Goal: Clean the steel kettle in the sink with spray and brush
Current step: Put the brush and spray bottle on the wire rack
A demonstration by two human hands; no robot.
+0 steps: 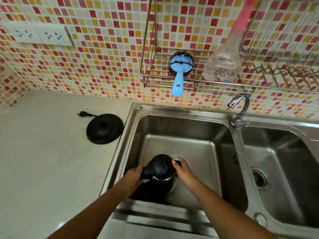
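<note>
The steel kettle (159, 169) with its black lid and handle stands in the left basin of the steel sink (172, 125), near the front wall. My left hand (133, 175) grips the black handle on the kettle's left side. My right hand (181, 170) holds the kettle's right side near the spout and lid edge. A blue-handled brush (179, 73) lies in the wire rack on the wall above the sink. A clear spray bottle with a pink top (224, 59) hangs at the rack to the right of the brush.
The kettle's black power base (104, 129) with its plug sits on the beige counter left of the sink. A tap (240, 109) stands between the two basins. A wire dish rack (284, 66) hangs at the upper right. Wall sockets (38, 35) are at the upper left.
</note>
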